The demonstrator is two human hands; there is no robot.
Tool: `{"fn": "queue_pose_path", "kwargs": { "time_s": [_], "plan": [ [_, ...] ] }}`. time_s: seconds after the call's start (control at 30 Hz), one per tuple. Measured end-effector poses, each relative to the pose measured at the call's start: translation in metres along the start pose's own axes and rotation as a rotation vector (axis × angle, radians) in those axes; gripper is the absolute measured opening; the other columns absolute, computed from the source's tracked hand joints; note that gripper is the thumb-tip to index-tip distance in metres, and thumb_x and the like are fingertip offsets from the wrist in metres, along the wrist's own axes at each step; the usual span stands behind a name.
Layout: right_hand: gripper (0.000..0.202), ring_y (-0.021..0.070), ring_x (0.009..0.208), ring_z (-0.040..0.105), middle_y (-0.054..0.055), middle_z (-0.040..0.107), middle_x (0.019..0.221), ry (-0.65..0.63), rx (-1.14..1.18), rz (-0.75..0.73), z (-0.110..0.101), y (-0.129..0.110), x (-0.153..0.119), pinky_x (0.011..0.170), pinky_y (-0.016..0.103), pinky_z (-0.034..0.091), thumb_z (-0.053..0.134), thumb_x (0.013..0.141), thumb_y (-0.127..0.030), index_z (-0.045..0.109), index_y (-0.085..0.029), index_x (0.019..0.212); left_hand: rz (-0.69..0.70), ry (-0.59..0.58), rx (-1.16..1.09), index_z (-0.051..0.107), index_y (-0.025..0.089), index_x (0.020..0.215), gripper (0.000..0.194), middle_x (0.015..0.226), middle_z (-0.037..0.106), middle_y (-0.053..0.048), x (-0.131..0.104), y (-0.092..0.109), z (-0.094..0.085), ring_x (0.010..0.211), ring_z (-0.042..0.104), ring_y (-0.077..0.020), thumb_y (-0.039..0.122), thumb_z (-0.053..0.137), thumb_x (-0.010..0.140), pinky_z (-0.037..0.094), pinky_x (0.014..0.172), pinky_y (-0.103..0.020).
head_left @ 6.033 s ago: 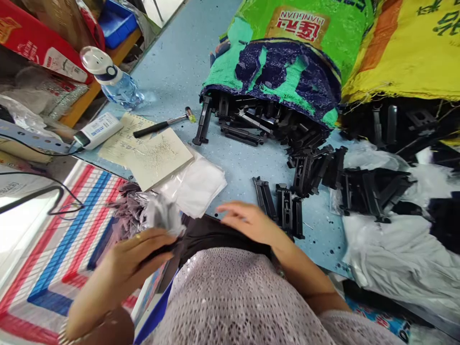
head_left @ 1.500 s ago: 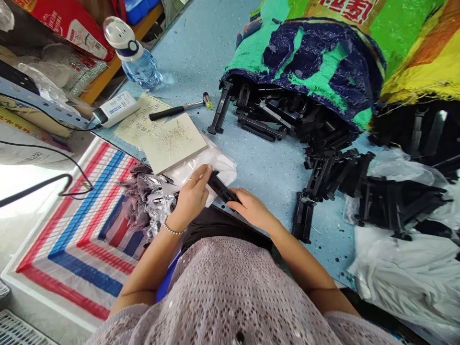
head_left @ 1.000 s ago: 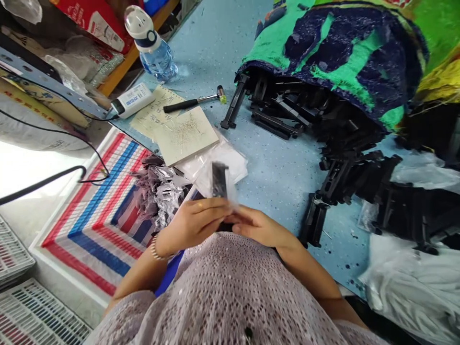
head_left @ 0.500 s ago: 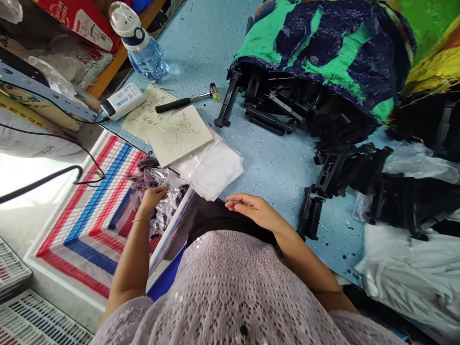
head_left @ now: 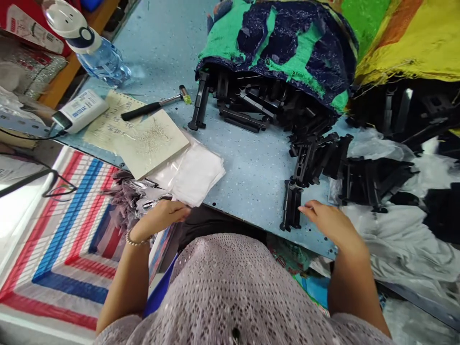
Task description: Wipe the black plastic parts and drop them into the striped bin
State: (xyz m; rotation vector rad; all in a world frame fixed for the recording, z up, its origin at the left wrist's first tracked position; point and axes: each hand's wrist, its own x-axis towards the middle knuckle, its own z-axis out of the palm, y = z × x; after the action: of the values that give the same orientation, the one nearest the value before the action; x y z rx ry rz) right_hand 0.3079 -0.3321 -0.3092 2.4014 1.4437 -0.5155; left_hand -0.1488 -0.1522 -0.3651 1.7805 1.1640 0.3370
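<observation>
My left hand (head_left: 163,219) is closed, fingers curled together, at the table edge beside the lower corner of a stack of clear plastic bags (head_left: 199,172). Whatever may be in those fingers is hidden. Over at the right, my right hand (head_left: 332,225) has its fingers partly stretched, with the fingertips close by a pair of black plastic parts (head_left: 292,206). I cannot tell whether they touch. More such black parts (head_left: 247,117) spill from the mouth of a green and dark blue woven sack (head_left: 280,43).
A square pale block (head_left: 153,143) lies partly over the bags, with a small hammer (head_left: 154,108) and handwritten paper (head_left: 97,129) behind it. A white device (head_left: 84,110) and water bottle (head_left: 100,55) stand left. Below, a striped-lined crate (head_left: 68,230) holds grey wrapped pieces (head_left: 125,199).
My left hand has risen out of the crate to the corner of the bags. My right hand has moved right, from the table's front edge to the black parts. The view has shifted.
</observation>
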Motion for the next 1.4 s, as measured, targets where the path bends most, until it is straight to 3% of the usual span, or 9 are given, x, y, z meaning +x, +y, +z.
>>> {"fn": "queue_pose_path", "kwargs": {
  "time_s": [0.07, 0.17, 0.4, 0.57, 0.77, 0.93, 1.03, 1.23, 1.4],
  "plan": [
    [0.038, 0.0351, 0.082, 0.073, 0.016, 0.076, 0.086, -0.069, -0.064, -0.002, 0.011, -0.011, 0.003, 0.066, 0.038, 0.047, 0.049, 0.099, -0.048, 0.067, -0.016, 0.109, 0.198, -0.014, 0.103, 0.077, 0.024, 0.09, 0.021, 0.087, 0.075, -0.006, 0.004, 0.035, 0.013, 0.077, 0.071, -0.0206, 0.039, 0.063, 0.093, 0.056, 0.072, -0.031],
    [0.034, 0.0336, 0.089, 0.074, 0.018, 0.075, 0.105, 0.02, -0.009, -0.072, 0.023, -0.031, 0.005, 0.07, 0.038, 0.049, 0.05, 0.098, -0.038, 0.062, -0.015, 0.12, 0.318, 0.32, 0.288, 0.073, 0.02, 0.101, 0.018, 0.11, 0.071, -0.014, 0.031, 0.064, 0.039, 0.1, 0.068, -0.0264, 0.03, 0.059, 0.095, 0.056, 0.088, -0.039],
    [0.031, 0.0281, 0.103, 0.069, 0.01, 0.074, 0.114, 0.041, 0.877, -0.274, 0.024, -0.057, 0.02, 0.089, 0.043, 0.054, 0.056, 0.092, -0.039, 0.068, -0.022, 0.114, 0.073, 0.404, -0.125, 0.06, 0.019, 0.073, 0.02, 0.073, 0.058, -0.001, 0.068, 0.049, 0.026, 0.065, 0.054, -0.0144, 0.031, 0.075, 0.079, 0.043, 0.06, -0.027],
    [0.035, 0.0235, 0.098, 0.071, 0.007, 0.074, 0.119, -0.434, 1.643, -0.509, -0.001, -0.153, 0.033, 0.087, 0.041, 0.06, 0.069, 0.085, -0.048, 0.07, -0.026, 0.112, 0.033, 0.419, -0.475, 0.053, 0.02, 0.083, 0.026, 0.073, 0.059, 0.003, 0.069, 0.052, 0.018, 0.065, 0.056, -0.012, 0.03, 0.076, 0.074, 0.044, 0.062, -0.025],
    [0.027, 0.018, 0.08, 0.072, 0.001, 0.075, 0.096, -0.59, 1.704, -0.618, -0.016, -0.251, 0.067, 0.076, 0.034, 0.061, 0.071, 0.082, -0.041, 0.062, -0.024, 0.101, 0.204, 0.479, -0.181, 0.044, 0.022, 0.077, 0.02, 0.083, 0.064, -0.002, 0.055, 0.058, 0.014, 0.078, 0.062, -0.0158, 0.017, 0.063, 0.08, 0.052, 0.071, -0.029],
    [0.025, 0.0175, 0.073, 0.073, -0.002, 0.072, 0.087, -0.577, 1.654, -0.556, -0.008, -0.251, 0.077, 0.072, 0.033, 0.061, 0.066, 0.086, -0.041, 0.059, -0.024, 0.104, 0.228, 0.575, 0.515, 0.07, 0.018, 0.104, 0.036, 0.124, 0.069, -0.015, 0.035, 0.065, -0.009, 0.114, 0.062, -0.0302, 0.003, 0.041, 0.087, 0.052, 0.1, -0.051],
    [0.031, 0.0174, 0.067, 0.07, 0.0, 0.074, 0.084, -0.584, 1.71, -0.586, -0.004, -0.237, 0.066, 0.062, 0.03, 0.058, 0.068, 0.084, -0.048, 0.063, -0.023, 0.102, 0.234, 0.52, 0.492, 0.064, 0.014, 0.131, 0.052, 0.14, 0.061, -0.017, 0.042, 0.064, -0.014, 0.124, 0.061, -0.03, 0.001, 0.042, 0.085, 0.053, 0.105, -0.049],
    [0.04, 0.014, 0.047, 0.059, 0.005, 0.073, 0.07, -0.995, 1.569, -0.622, 0.009, -0.225, 0.052, 0.041, 0.024, 0.04, 0.073, 0.077, -0.059, 0.067, -0.019, 0.081, 0.382, 0.456, 0.347, 0.046, 0.018, 0.152, 0.067, 0.151, 0.052, -0.015, 0.04, 0.058, -0.013, 0.137, 0.054, -0.0261, 0.002, 0.043, 0.087, 0.049, 0.115, -0.044],
    [0.053, 0.015, 0.051, 0.058, -0.001, 0.068, 0.067, -0.627, 1.63, -0.517, 0.015, -0.246, 0.053, 0.045, 0.025, 0.042, 0.075, 0.074, -0.062, 0.064, -0.021, 0.106, 0.62, 0.297, 0.384, 0.027, 0.021, 0.162, 0.076, 0.158, 0.043, -0.016, 0.01, 0.067, 0.021, 0.146, 0.045, -0.026, -0.002, 0.037, 0.09, 0.046, 0.119, -0.044]
  ]
}}
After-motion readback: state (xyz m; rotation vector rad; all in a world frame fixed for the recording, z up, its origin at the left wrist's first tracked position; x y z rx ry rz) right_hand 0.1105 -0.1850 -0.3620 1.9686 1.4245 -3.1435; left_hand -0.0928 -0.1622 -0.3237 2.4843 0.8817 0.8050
